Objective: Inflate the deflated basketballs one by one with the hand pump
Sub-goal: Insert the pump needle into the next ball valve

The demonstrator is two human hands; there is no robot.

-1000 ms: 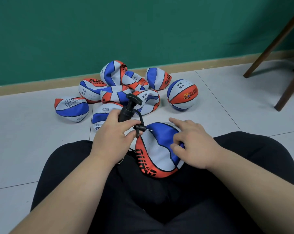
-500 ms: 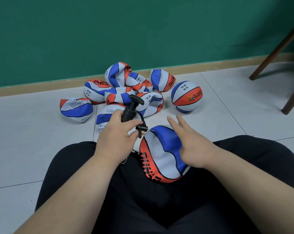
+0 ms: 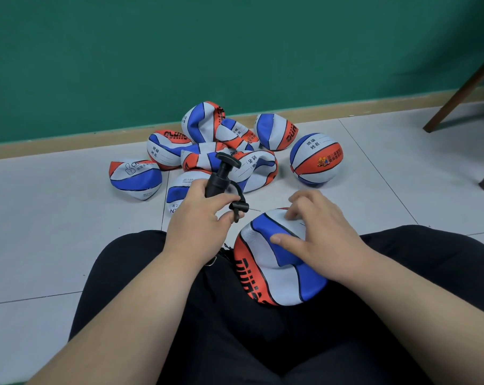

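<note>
A deflated red, white and blue basketball (image 3: 271,276) lies in my lap between my black-clad legs. My right hand (image 3: 321,232) rests on its top, fingers curled over the far edge and thumb pressing the blue panel. My left hand (image 3: 199,218) grips the barrel of a black hand pump (image 3: 221,176), handle up; its short hose and thin needle (image 3: 253,209) point right, just short of the ball. A pile of several deflated basketballs (image 3: 207,151) lies on the floor ahead. One round, inflated ball (image 3: 315,158) sits to the pile's right.
The white tiled floor (image 3: 55,232) runs to a tan skirting board and a green wall (image 3: 235,51). Dark wooden chair legs (image 3: 463,90) stand at the right edge.
My right hand has shifted from open fingers over the ball to curled fingers on its top edge. The ball has turned slightly in my lap. The pump stays in my left hand.
</note>
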